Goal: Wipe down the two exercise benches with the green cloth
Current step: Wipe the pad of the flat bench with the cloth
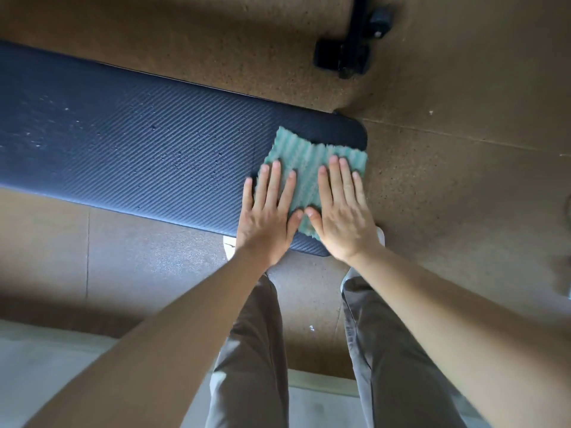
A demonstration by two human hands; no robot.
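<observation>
A long dark blue padded bench with a ribbed weave runs from the left edge to the middle of the view. The green ribbed cloth lies spread flat on its right end. My left hand presses on the cloth's left part with straight, spread fingers. Beside it, my right hand lies flat on the cloth's right part, and the two thumbs nearly touch. Small droplets speckle the pad to the left of the cloth. Only one bench is in view.
Brown speckled rubber floor surrounds the bench. A black metal equipment foot with a wheel stands at the top right. My legs in grey trousers stand just in front of the bench end. A pale surface shows at the bottom left.
</observation>
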